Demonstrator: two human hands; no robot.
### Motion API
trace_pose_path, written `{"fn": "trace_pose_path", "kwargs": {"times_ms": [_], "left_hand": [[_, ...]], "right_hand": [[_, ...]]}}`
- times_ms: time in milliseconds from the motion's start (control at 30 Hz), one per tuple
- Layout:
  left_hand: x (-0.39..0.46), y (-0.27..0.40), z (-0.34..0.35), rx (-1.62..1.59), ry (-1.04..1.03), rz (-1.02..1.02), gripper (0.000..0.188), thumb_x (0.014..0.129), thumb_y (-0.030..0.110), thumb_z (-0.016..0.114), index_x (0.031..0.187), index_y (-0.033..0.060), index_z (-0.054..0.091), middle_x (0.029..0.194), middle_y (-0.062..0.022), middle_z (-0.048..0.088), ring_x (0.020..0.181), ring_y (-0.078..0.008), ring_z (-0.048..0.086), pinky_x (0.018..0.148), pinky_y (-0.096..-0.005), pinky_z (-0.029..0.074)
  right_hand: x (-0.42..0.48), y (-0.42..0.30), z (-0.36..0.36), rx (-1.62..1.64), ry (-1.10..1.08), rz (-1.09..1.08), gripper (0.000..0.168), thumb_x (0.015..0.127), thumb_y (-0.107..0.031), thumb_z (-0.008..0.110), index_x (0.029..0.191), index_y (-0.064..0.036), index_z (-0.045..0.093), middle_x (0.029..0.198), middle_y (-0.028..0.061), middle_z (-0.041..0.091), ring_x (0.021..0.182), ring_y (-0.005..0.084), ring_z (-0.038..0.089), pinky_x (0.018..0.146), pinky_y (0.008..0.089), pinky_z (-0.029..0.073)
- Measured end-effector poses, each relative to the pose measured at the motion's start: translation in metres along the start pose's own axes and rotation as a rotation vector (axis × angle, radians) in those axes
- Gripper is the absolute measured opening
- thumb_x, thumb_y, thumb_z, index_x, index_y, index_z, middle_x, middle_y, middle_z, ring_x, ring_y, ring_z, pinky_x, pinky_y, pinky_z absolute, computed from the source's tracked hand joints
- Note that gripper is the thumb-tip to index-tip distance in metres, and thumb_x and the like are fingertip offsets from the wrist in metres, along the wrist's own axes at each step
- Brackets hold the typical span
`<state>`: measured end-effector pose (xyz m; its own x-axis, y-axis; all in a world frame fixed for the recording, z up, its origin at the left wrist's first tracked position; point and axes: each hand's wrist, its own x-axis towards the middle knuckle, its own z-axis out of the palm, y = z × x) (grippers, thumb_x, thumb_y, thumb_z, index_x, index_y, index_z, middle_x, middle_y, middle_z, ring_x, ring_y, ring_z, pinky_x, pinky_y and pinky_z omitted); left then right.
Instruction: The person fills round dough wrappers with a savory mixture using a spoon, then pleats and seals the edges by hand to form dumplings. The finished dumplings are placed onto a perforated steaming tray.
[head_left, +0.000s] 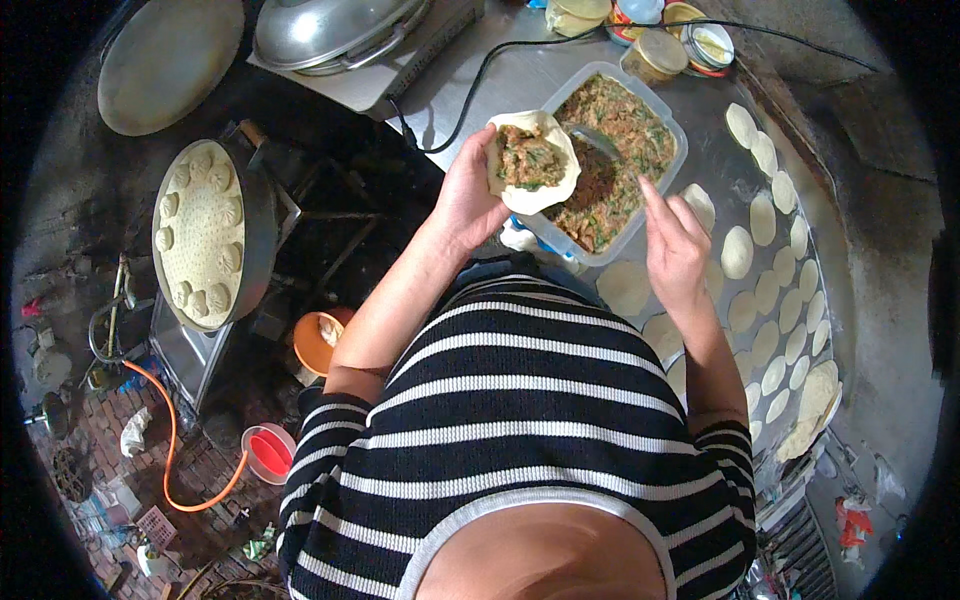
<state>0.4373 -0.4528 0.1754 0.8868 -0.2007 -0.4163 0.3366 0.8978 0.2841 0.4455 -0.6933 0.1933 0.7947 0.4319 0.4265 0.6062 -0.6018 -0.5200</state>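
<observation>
On the palm and fingers of my left hand rests a round dough wrapper, its middle heaped with meat and green vegetable filling. My right hand grips the handle of a metal spoon, whose bowl lies over the filling in a clear plastic tub. The wrapper's edge overlaps the tub's left corner. Rolled dough wrappers lie spread on the metal table to the right, some partly behind my right hand and arm.
Pleated buns sit around a round steamer tray at left. A domed metal lid covers a pan at the back. A black cable crosses the table towards jars. An orange hose lies on the brick floor.
</observation>
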Motion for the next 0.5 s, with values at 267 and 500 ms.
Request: {"fn": "trace_pose_path", "kwargs": {"times_ms": [267, 500], "left_hand": [[-0.001, -0.012, -0.003, 0.233, -0.035, 0.135, 0.044, 0.082, -0.004, 0.064, 0.122, 0.0033, 0.047, 0.114, -0.0116, 0.060, 0.104, -0.0232, 0.061, 0.092, -0.0394, 0.051], [-0.002, -0.028, 0.008, 0.301, -0.076, 0.233, 0.044, 0.082, -0.005, 0.063, 0.122, 0.0040, 0.048, 0.112, -0.0098, 0.061, 0.102, -0.0208, 0.061, 0.090, -0.0362, 0.052]], "right_hand": [[-0.005, 0.053, 0.028, -0.226, -0.089, 0.000, 0.033, 0.077, -0.002, 0.064, 0.109, -0.008, 0.067, 0.079, 0.0091, 0.060, 0.074, 0.0255, 0.059, 0.064, 0.0359, 0.049], [0.015, 0.011, 0.048, 1.278, -0.082, 0.818, 0.017, 0.090, -0.012, 0.062, 0.097, 0.002, 0.067, 0.086, 0.0091, 0.067, 0.069, 0.0135, 0.062, 0.060, 0.0250, 0.050]]}}
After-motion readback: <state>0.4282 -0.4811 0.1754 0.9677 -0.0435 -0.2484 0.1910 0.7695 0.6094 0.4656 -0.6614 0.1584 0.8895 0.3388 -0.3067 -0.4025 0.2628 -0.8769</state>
